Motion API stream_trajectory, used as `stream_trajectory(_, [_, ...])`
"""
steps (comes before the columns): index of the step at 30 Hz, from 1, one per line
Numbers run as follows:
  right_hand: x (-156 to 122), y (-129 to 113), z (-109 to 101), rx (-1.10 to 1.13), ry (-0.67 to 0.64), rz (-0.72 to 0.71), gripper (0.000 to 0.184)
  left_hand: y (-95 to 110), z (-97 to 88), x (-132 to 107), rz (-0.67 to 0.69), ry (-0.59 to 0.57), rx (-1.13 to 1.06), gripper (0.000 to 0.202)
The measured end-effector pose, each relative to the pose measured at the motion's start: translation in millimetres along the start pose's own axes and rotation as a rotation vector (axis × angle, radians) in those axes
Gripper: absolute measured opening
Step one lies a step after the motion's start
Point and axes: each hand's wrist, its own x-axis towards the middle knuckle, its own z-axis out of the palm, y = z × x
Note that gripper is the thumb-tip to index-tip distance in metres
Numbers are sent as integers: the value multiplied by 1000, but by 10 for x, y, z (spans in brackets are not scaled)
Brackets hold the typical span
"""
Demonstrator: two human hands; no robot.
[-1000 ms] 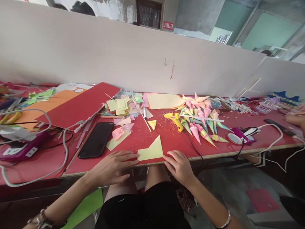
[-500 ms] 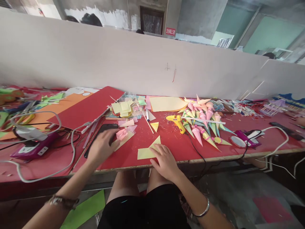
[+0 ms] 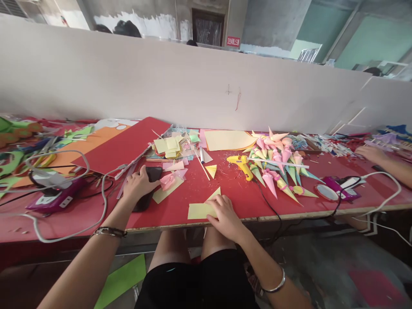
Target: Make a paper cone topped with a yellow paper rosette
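My left hand [image 3: 137,185] lies curled over a black phone [image 3: 151,180] on the red table [image 3: 244,201], fingers wrapped on its upper part. My right hand [image 3: 223,214] rests flat on a folded yellow paper piece [image 3: 198,210] near the table's front edge, fingers spread. A pink crumpled paper bit [image 3: 168,181] and a pale yellow sheet [image 3: 165,192] lie just right of the phone. A small yellow triangle [image 3: 211,171] sits further back.
A yellow glue gun [image 3: 240,165] with a black cord lies beside a heap of pink, yellow and green paper cones [image 3: 278,165]. Paper scraps [image 3: 170,146], red and orange sheets [image 3: 119,143], a power strip [image 3: 53,199] and white cables fill the left. Another person's hand [image 3: 370,152] reaches in at right.
My left hand left the yellow paper, moved left and back, and settled on the phone, which has shifted. My right hand slid onto the yellow paper. Another person's hand moved further in at right.
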Motion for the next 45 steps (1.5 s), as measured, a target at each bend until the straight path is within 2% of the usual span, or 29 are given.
stream_trajectory(1, [17,-5,-22,17,-17,-11,32,42,-22,-34,-10,13,-14,81])
stream_trajectory(3, [55,-6,-61,54,-43,-52,33,175,-55,-156,41,152,-45,80])
stream_trajectory(5, [94,2,-95,85,-47,-87,33,362,-65,-336,140,308,-85,69])
stream_trajectory(7, [133,15,-126,100,-16,-86,31,568,-42,-534,280,372,-125,57])
stream_trajectory(9, [173,35,-156,104,26,-71,26,753,12,-708,469,324,-178,50])
stream_trajectory(11, [213,71,-177,111,63,-60,23,891,92,-833,664,219,-219,46])
stream_trajectory(14, [267,172,-178,156,111,-39,20,998,219,-933,810,37,-251,41])
stream_trajectory(17, [293,306,-159,257,157,-22,22,1033,295,-976,802,-24,-253,33])
stream_trajectory(21, [272,434,-168,397,174,34,26,1087,300,-1035,752,8,-193,34])
stream_trajectory(25, [245,459,-191,539,117,158,25,1204,290,-1117,689,57,-100,38])
stream_trajectory(30, [280,445,-154,643,138,289,19,1289,326,-1142,667,37,-126,43])
stream_trajectory(37, [301,513,-79,590,183,324,18,1171,384,-1003,712,-29,-270,33])
stream_trajectory(45, [232,477,-67,468,172,310,14,1253,310,-998,634,42,-51,37])
